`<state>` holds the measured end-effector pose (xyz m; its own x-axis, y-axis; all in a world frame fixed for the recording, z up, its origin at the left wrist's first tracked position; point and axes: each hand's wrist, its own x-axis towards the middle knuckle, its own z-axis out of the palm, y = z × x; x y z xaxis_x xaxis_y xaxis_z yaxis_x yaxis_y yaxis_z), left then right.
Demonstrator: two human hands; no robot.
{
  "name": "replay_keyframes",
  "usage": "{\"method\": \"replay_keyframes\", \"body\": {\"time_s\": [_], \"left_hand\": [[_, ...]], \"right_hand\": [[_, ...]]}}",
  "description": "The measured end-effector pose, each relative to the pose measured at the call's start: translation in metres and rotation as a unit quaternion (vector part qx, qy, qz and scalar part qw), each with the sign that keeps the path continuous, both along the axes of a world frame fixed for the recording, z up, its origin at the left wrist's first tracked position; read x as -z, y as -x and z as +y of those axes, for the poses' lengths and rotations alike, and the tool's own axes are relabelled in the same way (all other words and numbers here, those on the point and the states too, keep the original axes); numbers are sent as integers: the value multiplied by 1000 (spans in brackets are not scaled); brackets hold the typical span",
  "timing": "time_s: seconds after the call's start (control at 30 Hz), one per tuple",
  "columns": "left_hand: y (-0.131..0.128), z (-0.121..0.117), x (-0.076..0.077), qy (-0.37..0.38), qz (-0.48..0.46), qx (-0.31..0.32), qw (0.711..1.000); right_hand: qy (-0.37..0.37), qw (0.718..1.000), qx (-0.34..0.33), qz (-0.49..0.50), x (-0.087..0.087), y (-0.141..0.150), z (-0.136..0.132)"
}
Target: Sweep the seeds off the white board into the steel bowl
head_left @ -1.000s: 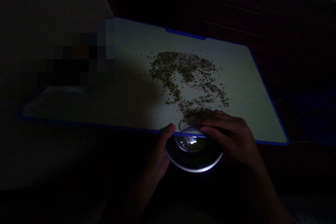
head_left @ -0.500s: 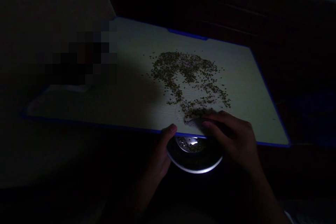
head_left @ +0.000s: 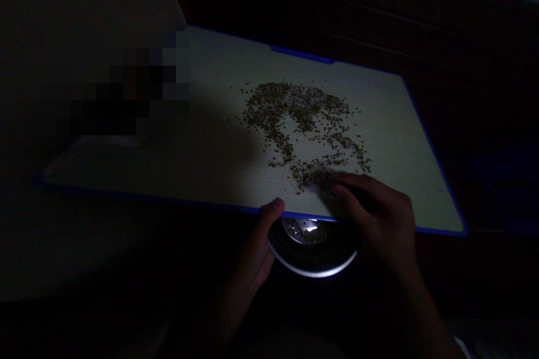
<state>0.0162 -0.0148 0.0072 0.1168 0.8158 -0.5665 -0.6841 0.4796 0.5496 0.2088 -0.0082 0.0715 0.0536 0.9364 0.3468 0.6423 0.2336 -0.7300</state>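
A pale board with a blue rim [head_left: 219, 157] lies in front of me in dim light. Many small greenish seeds [head_left: 301, 123] are scattered over its middle and right. My left hand [head_left: 256, 247] holds a round metal bowl [head_left: 314, 252] just under the board's near edge, thumb at the rim; some seeds lie inside the bowl. My right hand [head_left: 377, 213] rests flat on the board with its fingertips at the nearest clump of seeds, fingers close together and holding nothing.
A blurred dark patch [head_left: 122, 95] covers the board's left part. The surroundings are very dark; a pale surface [head_left: 76, 5] shows at upper left and a dark wall behind the board.
My right hand has slid up the board from its near edge into the nearest seeds. The left hand and bowl stay put.
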Motion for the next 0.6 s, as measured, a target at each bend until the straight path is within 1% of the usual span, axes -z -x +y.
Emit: {"method": "replay_keyframes", "body": {"time_s": [0.17, 0.37, 0.47, 0.6], "left_hand": [[-1, 0, 2, -28, -9, 5, 1000], [0, -1, 3, -2, -4, 7, 1000], [0, -1, 6, -8, -10, 11, 1000], [0, 0, 7, -26, -9, 12, 1000]], "right_hand": [[14, 999, -40, 15, -3, -1, 1], [21, 999, -33, 20, -3, -3, -1], [19, 999, -39, 18, -3, -2, 0], [9, 998, -65, 19, -4, -1, 2]]}}
